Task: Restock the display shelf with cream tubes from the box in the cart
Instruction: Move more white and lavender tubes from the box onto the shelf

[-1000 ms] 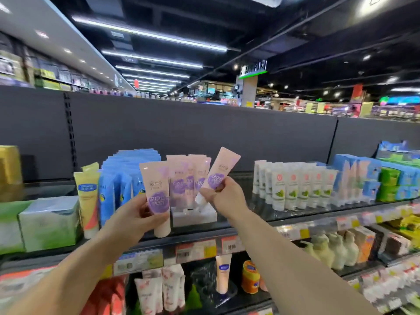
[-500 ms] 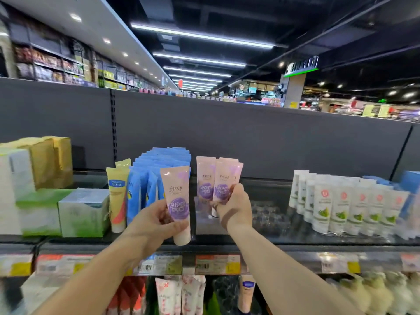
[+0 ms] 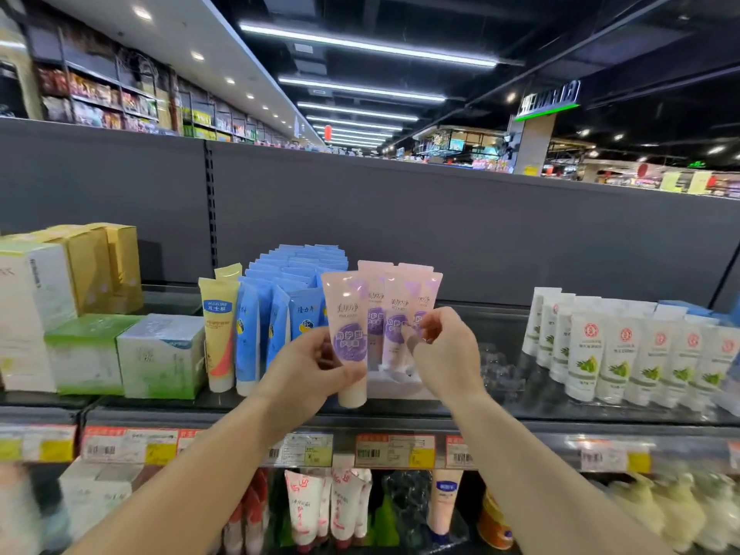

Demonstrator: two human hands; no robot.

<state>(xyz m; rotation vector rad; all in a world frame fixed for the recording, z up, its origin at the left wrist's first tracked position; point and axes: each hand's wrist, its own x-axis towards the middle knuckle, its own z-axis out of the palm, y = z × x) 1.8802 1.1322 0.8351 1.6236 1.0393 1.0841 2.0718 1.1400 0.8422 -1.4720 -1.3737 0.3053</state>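
My left hand (image 3: 308, 364) grips a pink cream tube (image 3: 347, 334) with a purple label, held upright, cap down, in front of the display shelf (image 3: 400, 410). Behind it stand three more pink tubes (image 3: 394, 314) in a clear holder on the shelf. My right hand (image 3: 444, 354) is at the right of that row, its fingertips touching or just off the rightmost tube; its fingers are loosely bent. The cart and its box are out of view.
Blue tubes (image 3: 288, 310) and a yellow tube (image 3: 218, 334) stand left of the pink row, with boxes (image 3: 160, 354) further left. White tubes (image 3: 624, 350) fill the right. A bare glass gap (image 3: 500, 370) lies between. Price tags (image 3: 394, 450) line the shelf edge.
My right hand set its pink tube upright into the row and loosened its grip. My left hand brought its tube rightward, close to the row. The view shifted left.
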